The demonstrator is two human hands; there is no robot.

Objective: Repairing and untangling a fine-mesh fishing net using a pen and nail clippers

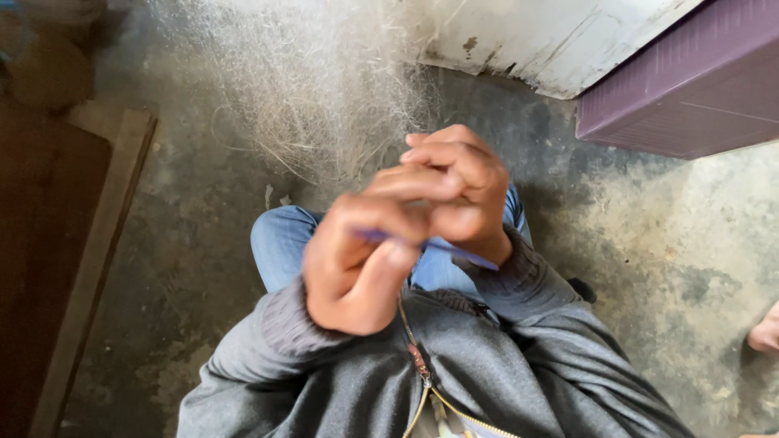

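Left hand [353, 264], nearest the lens and blurred, fingers curled around a thin purple stick [454, 251], apparently a comb. Right hand [458, 191] just above, touching, fingers pinched on the same stick. Both over blue jeans [280, 243]. Pale fibre pile [316, 89] on floor beyond.

Thin purple strip [454, 250], blurred, nearly level w/ slight tilt, pinched between both hands, above lap
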